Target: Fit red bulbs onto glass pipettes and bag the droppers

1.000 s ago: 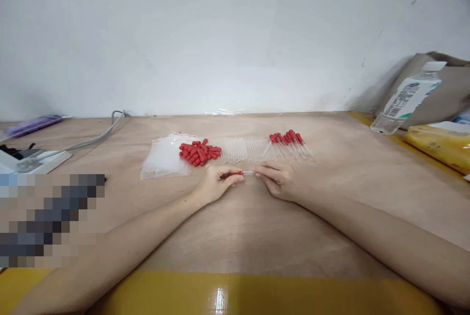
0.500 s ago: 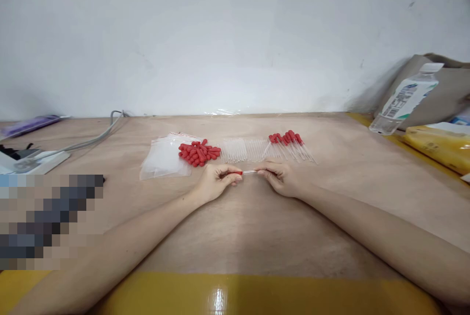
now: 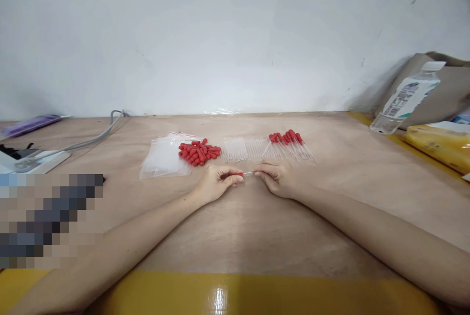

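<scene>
Between thumb and fingers, my left hand point(image 3: 217, 181) pinches a red rubber dropper bulb point(image 3: 239, 174), mostly covered by the fingers. My right hand point(image 3: 276, 178) is closed on a thin clear dropper tube point(image 3: 248, 173), whose end meets the open end of the bulb. How deep the tube sits inside cannot be seen. Just beyond my left hand lies a pile of red bulbs point(image 3: 198, 152). A row of clear tubes point(image 3: 238, 149) lies behind both hands. To its right rest several droppers with red bulbs on them point(image 3: 288, 138).
Clear zip bags point(image 3: 165, 158) lie left of the bulb pile. A grey cable point(image 3: 95, 140) runs along the back left. At the right are a plastic bottle point(image 3: 407, 100), a grey bag point(image 3: 450, 87) and a yellow packet point(image 3: 436, 146). A white wall point(image 3: 235, 36) borders the wooden table point(image 3: 249, 236).
My right hand has shifted slightly left, towards my left hand, and less of the tube shows between them. More of the red bulb shows at my left fingers.
</scene>
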Action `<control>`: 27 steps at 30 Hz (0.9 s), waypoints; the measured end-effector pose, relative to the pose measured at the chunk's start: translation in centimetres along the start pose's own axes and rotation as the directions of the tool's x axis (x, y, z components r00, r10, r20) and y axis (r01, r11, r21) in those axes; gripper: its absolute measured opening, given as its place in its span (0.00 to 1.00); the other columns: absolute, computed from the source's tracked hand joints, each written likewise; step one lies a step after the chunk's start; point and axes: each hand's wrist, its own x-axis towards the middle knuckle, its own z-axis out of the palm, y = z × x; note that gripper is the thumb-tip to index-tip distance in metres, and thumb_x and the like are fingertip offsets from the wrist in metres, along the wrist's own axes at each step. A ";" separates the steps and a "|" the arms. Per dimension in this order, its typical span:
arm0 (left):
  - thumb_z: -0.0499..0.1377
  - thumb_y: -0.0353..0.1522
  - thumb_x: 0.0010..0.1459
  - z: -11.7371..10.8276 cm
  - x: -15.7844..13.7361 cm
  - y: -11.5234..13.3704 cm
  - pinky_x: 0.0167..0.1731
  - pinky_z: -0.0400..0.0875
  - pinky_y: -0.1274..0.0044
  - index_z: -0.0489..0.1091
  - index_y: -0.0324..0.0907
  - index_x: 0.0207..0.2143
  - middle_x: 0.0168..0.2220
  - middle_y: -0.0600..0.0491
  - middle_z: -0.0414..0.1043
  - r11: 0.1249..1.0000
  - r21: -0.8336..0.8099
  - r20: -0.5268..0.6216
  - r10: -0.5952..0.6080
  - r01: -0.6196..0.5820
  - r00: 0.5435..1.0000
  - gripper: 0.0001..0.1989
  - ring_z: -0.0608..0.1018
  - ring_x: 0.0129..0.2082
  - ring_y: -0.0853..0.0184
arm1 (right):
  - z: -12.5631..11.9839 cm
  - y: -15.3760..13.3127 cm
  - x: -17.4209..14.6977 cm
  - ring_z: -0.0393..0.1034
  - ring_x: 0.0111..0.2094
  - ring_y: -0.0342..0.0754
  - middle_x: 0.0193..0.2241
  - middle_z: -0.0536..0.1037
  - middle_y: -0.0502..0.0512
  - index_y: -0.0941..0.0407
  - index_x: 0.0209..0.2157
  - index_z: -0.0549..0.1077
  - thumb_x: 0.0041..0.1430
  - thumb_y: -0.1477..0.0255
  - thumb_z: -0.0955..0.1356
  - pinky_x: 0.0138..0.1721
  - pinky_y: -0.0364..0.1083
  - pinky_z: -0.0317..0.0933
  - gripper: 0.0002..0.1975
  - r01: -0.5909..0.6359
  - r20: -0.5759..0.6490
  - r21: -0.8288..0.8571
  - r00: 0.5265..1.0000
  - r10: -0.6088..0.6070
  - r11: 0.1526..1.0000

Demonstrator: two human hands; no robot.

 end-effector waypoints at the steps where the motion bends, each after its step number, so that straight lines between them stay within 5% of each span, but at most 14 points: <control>1: 0.61 0.36 0.50 0.0 0.0 -0.1 0.23 0.72 0.80 0.74 0.37 0.33 0.26 0.51 0.76 1.000 0.009 -0.019 0.006 -0.006 1.000 0.11 0.76 0.21 0.71 | 0.1 -0.2 0.0 0.65 0.27 0.43 0.26 0.72 0.53 0.56 0.34 0.73 0.61 0.71 0.58 0.28 0.41 0.56 0.13 -0.019 -0.013 -0.017 1.000 0.019 1.000; 15: 0.60 0.35 0.51 -0.2 0.0 0.2 0.31 0.73 0.77 0.75 0.40 0.35 0.32 0.51 0.77 0.991 0.126 0.002 0.051 -0.051 0.999 0.10 0.77 0.30 0.67 | -0.3 0.1 0.0 0.62 0.24 0.42 0.22 0.71 0.52 0.57 0.27 0.70 0.62 0.69 0.57 0.27 0.42 0.53 0.15 -0.146 0.150 0.047 0.979 0.138 0.988; 21: 0.59 0.34 0.52 -0.1 -0.3 0.4 0.26 0.71 0.80 0.75 0.40 0.33 0.29 0.52 0.77 0.981 0.176 0.032 0.084 -0.088 0.996 0.08 0.77 0.26 0.69 | -0.2 0.0 0.0 0.61 0.24 0.42 0.23 0.71 0.52 0.56 0.27 0.71 0.61 0.70 0.58 0.27 0.41 0.52 0.15 -0.062 0.135 -0.051 0.988 0.068 0.997; 27: 0.60 0.34 0.51 -0.2 -0.4 0.7 0.27 0.70 0.79 0.75 0.40 0.32 0.29 0.52 0.77 0.944 0.287 -0.014 0.173 -0.162 0.985 0.08 0.76 0.25 0.69 | 0.1 -1.3 -0.1 0.60 0.23 0.42 0.22 0.71 0.52 0.57 0.26 0.71 0.59 0.71 0.58 0.25 0.41 0.49 0.13 -0.123 0.087 -0.105 0.987 0.132 0.987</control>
